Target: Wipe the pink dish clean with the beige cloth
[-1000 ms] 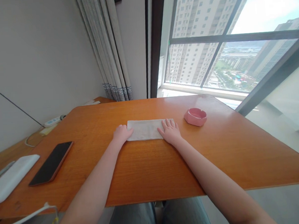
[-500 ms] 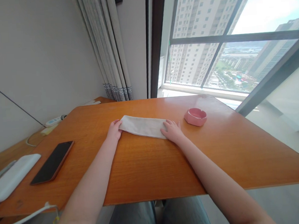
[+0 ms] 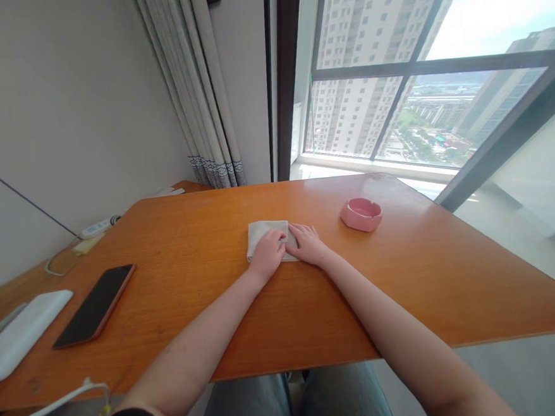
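**A:** ok so where's the pale cloth (image 3: 259,231) being held, exactly?

**B:** Dead centre of the frame, folded over, being held down on the worktop (image 3: 289,315). A strip of lower layer is being exposed at its right end.

**A:** And which hand is being kept closer?

**B:** Left hand (image 3: 266,254) tbh, it's being laid right over the near side, so most of the cloth is being shown up and left of its grip. Fingers are being curled by the flap's edge, but whether anything's being pinched can't be told from here. The right hand (image 3: 311,247) is being rested on the right edge, grip loosely spread, nearly all the cloth lying to its left.

**A:** Long axis?

**B:** Running left to right, only just, I'd say; the near edge is partly being covered. Nothing's being touched over at the pink dish (image 3: 361,215), centre-right, or the phone (image 3: 94,306), lower left.
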`<state>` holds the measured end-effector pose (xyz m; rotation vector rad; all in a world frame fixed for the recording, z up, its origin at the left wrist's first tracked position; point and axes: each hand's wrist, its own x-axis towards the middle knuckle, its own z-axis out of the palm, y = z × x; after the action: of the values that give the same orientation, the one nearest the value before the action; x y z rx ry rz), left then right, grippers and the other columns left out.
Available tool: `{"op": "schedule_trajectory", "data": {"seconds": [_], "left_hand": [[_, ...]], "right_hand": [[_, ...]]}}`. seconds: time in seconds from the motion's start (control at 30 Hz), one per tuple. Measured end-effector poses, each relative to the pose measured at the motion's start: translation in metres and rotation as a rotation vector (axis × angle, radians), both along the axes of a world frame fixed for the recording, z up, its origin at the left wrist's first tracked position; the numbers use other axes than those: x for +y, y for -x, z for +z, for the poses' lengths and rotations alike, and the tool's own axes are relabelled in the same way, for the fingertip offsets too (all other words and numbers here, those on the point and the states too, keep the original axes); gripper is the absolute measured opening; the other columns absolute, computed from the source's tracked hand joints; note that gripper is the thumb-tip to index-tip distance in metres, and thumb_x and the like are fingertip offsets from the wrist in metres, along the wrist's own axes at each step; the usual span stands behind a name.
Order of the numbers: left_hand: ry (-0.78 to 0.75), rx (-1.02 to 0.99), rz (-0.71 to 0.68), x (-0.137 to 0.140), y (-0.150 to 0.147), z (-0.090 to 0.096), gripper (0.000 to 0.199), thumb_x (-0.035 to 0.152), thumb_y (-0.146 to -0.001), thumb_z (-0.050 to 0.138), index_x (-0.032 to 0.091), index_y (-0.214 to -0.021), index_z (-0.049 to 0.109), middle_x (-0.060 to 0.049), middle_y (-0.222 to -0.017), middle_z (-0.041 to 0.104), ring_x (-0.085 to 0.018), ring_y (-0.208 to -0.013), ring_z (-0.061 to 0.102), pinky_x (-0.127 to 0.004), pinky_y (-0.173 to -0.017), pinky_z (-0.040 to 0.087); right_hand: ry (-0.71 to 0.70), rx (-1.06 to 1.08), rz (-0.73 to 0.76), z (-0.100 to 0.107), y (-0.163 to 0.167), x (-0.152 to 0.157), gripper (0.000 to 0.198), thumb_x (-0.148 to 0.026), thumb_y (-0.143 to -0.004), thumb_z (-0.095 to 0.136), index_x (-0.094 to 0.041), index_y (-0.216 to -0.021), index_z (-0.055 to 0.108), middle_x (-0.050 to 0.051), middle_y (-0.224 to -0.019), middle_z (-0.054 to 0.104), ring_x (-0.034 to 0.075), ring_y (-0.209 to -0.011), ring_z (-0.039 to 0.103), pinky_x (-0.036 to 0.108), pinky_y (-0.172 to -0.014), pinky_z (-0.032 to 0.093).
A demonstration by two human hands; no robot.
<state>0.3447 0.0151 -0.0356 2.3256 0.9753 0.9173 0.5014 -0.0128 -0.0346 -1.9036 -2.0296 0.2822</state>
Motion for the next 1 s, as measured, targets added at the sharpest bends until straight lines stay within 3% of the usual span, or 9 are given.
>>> {"op": "schedule_trajectory", "data": {"seconds": [0.17, 0.3, 0.4, 0.47, 0.6, 0.7, 0.8, 0.9, 1.0], "left_hand": [[-0.032, -0.095, 0.045, -0.005, -0.010, 0.001, 0.017, 0.012, -0.078, 0.052, 0.020, -0.092, 0.056, -0.006, -0.096, 0.061, -0.020, -0.095, 0.057, -0.036, -0.089, 0.047], [-0.001, -0.097, 0.059, -0.009, -0.016, 0.001, 0.018, 0.014, -0.079, 0.053, 0.020, -0.096, 0.055, -0.007, -0.099, 0.061, -0.021, -0.098, 0.058, -0.036, -0.091, 0.046], [0.069, -0.119, -0.079, -0.014, -0.010, 0.008, 0.028, 0.027, -0.088, 0.048, 0.020, -0.115, 0.051, -0.009, -0.108, 0.062, -0.021, -0.099, 0.060, -0.035, -0.091, 0.047], [0.066, -0.165, -0.152, -0.014, 0.000, 0.015, 0.038, 0.034, -0.094, 0.038, 0.021, -0.129, 0.042, -0.011, -0.120, 0.059, -0.020, -0.105, 0.060, -0.034, -0.094, 0.046], [-0.021, -0.193, 0.085, 0.006, 0.024, 0.020, 0.039, 0.034, -0.097, 0.025, 0.019, -0.128, 0.044, -0.012, -0.129, 0.056, -0.021, -0.121, 0.052, -0.040, -0.107, 0.036], [0.090, 0.014, 0.243, 0.026, 0.031, 0.009, 0.036, 0.035, -0.096, 0.032, 0.018, -0.117, 0.054, -0.014, -0.132, 0.055, -0.027, -0.130, 0.043, -0.054, -0.114, 0.019], [0.237, -0.036, 0.192, 0.032, 0.023, -0.005, 0.045, 0.040, -0.097, 0.026, 0.018, -0.129, 0.047, -0.014, -0.141, 0.047, -0.024, -0.136, 0.037, -0.051, -0.115, 0.019], [0.229, -0.219, 0.104, 0.025, 0.014, -0.012, 0.053, 0.044, -0.097, 0.016, 0.017, -0.140, 0.033, -0.013, -0.151, 0.034, -0.018, -0.141, 0.028, -0.040, -0.116, 0.022], [0.199, -0.198, 0.100, 0.023, 0.013, -0.013, 0.053, 0.047, -0.096, 0.024, 0.018, -0.139, 0.035, -0.012, -0.153, 0.030, -0.019, -0.144, 0.022, -0.042, -0.118, 0.016]], "right_hand": [[0.006, -0.010, -0.034, -0.006, 0.000, 0.003, 0.079, -0.041, -0.081, 0.050, -0.009, -0.148, 0.022, 0.017, -0.146, 0.039, 0.030, -0.135, 0.033, 0.048, -0.113, 0.018], [0.024, 0.023, -0.020, -0.005, -0.002, 0.002, 0.079, -0.037, -0.079, 0.051, -0.009, -0.148, 0.022, 0.018, -0.148, 0.036, 0.032, -0.136, 0.031, 0.049, -0.113, 0.016], [0.060, 0.178, 0.036, 0.001, -0.010, 0.003, 0.076, -0.035, -0.076, 0.055, -0.011, -0.145, 0.030, 0.017, -0.149, 0.035, 0.030, -0.139, 0.029, 0.049, -0.115, 0.015], [0.047, 0.391, 0.002, 0.005, -0.018, 0.005, 0.066, -0.028, -0.078, 0.050, -0.014, -0.141, 0.036, 0.013, -0.149, 0.038, 0.023, -0.138, 0.033, 0.041, -0.114, 0.023], [-0.136, 0.690, -0.259, 0.008, -0.031, 0.011, 0.041, -0.024, -0.086, 0.035, -0.016, -0.123, 0.052, 0.010, -0.131, 0.056, 0.016, -0.122, 0.050, 0.031, -0.104, 0.037], [-0.314, 0.605, -0.296, 0.008, -0.029, 0.008, 0.034, -0.034, -0.089, 0.037, -0.016, -0.107, 0.060, 0.011, -0.113, 0.064, 0.021, -0.112, 0.055, 0.038, -0.102, 0.040], [-0.433, 0.413, -0.111, 0.012, -0.012, -0.001, 0.038, -0.038, -0.091, 0.038, -0.016, -0.112, 0.060, 0.013, -0.117, 0.060, 0.024, -0.115, 0.052, 0.040, -0.104, 0.037], [-0.302, 0.217, 0.012, 0.015, 0.014, -0.012, 0.045, -0.041, -0.095, 0.034, -0.017, -0.128, 0.053, 0.013, -0.135, 0.051, 0.024, -0.127, 0.045, 0.040, -0.108, 0.033], [-0.051, 0.021, -0.083, 0.010, 0.035, -0.022, 0.050, -0.043, -0.094, 0.036, -0.018, -0.136, 0.046, 0.014, -0.147, 0.040, 0.031, -0.137, 0.033, 0.051, -0.112, 0.023]]}}
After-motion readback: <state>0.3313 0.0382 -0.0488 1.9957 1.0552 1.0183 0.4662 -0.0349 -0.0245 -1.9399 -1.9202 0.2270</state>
